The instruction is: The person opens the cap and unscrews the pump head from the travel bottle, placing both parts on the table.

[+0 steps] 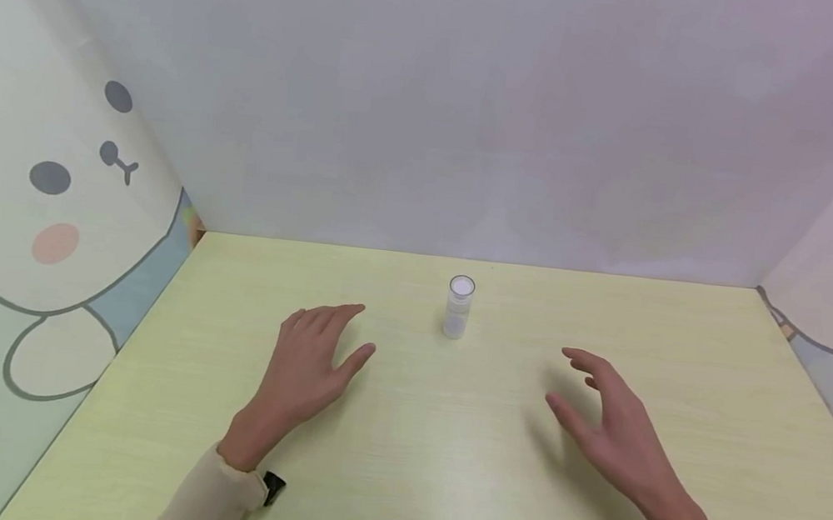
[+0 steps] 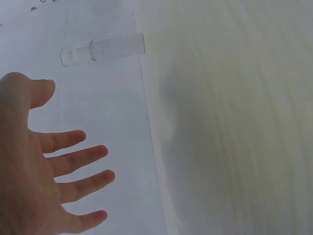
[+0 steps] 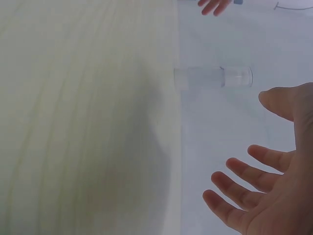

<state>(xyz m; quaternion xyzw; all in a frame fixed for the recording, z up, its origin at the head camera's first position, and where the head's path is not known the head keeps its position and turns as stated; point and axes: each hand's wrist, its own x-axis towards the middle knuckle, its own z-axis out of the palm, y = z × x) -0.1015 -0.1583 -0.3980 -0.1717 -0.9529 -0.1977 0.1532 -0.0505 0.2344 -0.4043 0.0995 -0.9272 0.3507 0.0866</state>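
Observation:
A small clear cylindrical container point(image 1: 458, 307) with a whitish top stands upright on the table, in the middle toward the back. To its left and nearer the person, the left hand point(image 1: 309, 362) hovers with fingers spread and thumb apart. On the other side, the right hand point(image 1: 615, 426) is held above the table, its fingers loosely bent and its palm turned inward. Neither hand touches the container point(image 2: 102, 48). Both wrist views show it lying sideways in the picture, beyond the thumbs; in the right wrist view the container point(image 3: 213, 77) looks transparent. What is inside cannot be made out.
The pale wood-grain table point(image 1: 435, 463) meets a plain light wall point(image 1: 489, 133) at its back edge. Side panels with cartoon drawings point(image 1: 57, 242) flank it. Beige sleeves point(image 1: 213, 496) with black wrist devices point(image 1: 274, 487) cover the forearms.

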